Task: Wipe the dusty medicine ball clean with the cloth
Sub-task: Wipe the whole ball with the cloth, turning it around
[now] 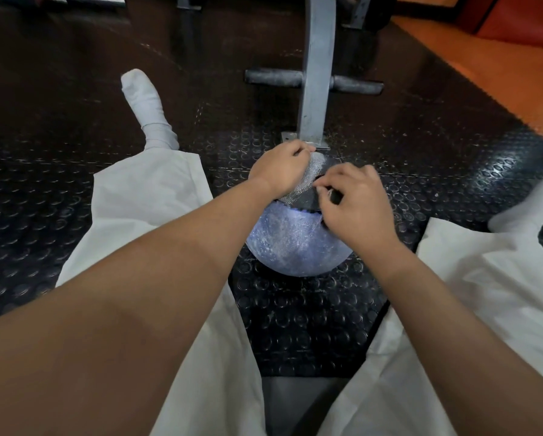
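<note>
- Grey waffle-weave cloth sits bunched under your left hand, whose fingers curl over it and grip it against the top of the ball
- Your right hand, at three o'clock from the left one, has thumb and fingertips drawn together, pinching what looks like the cloth's near edge; I cannot tell whether the dark patch just beside them is cloth or cleaned ball
- The medicine ball rests on the floor between your spread legs, with both hands on its upper part
- The ball's face towards you, from five o'clock round to eight, is pale and speckled with dust, so I judge the wiping barely begun: at most the crown is done, the whole near side is left, and the underside is hidden
- Black studded rubber mat carries the ball; a steel post stands at twelve o'clock just beyond it
- White trousers flank the ball at nine and three, with a sock at eleven and orange floor at one
</note>
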A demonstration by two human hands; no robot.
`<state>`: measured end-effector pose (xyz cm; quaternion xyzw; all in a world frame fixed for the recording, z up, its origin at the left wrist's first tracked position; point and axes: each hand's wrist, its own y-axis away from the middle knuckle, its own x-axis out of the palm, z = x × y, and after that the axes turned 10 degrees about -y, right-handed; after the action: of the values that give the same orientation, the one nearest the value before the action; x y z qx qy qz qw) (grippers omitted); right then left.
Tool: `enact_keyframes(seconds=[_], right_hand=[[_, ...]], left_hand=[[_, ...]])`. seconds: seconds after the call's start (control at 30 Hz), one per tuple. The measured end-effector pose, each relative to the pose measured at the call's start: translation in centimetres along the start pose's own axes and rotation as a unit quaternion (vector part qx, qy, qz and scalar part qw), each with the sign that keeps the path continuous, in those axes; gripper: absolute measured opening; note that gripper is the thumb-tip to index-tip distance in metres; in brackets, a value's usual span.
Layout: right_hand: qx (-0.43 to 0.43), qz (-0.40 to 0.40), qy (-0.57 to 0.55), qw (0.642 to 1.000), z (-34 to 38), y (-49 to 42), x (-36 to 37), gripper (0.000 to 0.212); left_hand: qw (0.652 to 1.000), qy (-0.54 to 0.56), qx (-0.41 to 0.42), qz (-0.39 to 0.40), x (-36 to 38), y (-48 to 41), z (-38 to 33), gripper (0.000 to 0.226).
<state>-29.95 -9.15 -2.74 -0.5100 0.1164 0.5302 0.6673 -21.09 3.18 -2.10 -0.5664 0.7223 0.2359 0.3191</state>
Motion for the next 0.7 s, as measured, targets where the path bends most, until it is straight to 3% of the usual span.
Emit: enact_keyframes(seconds=[0.17, 0.27, 0.4, 0.5, 0.6, 0.7], right_hand=[[-0.105, 0.088, 0.032, 0.990, 1.8, 1.8, 0.9, 0.023], [-0.086, 0.094, 0.027, 0.991, 1.5, 0.6, 0.1, 0.017], [0.026, 0.029, 0.014, 0.999, 0.9, -0.3, -0.1, 0.017], [-0.031, 0.012, 0.011, 0.999, 1.3, 1.4, 0.6, 0.018], [-0.097, 0.061, 0.022, 0.993, 1.6, 2.9, 0.4, 0.017], [-0.086, 0.070, 0.023, 0.994, 0.9, 1.4, -0.5, 0.014]], left_hand=[[1.000, 0.007, 0.008, -0.003, -0.2, 0.1, 0.4, 0.031], [1.000, 0.008, 0.006, -0.013, 0.0, 0.2, 0.8, 0.033], [1.000, 0.012, -0.010, -0.020, 0.2, 0.1, 0.7, 0.033], [0.999, 0.014, -0.019, -0.029, 0.2, 0.2, 0.4, 0.032], [0.999, 0.013, -0.017, -0.031, 0.3, 0.4, 0.6, 0.031], [0.999, 0.008, -0.011, -0.035, 0.5, 0.4, 0.7, 0.032]])
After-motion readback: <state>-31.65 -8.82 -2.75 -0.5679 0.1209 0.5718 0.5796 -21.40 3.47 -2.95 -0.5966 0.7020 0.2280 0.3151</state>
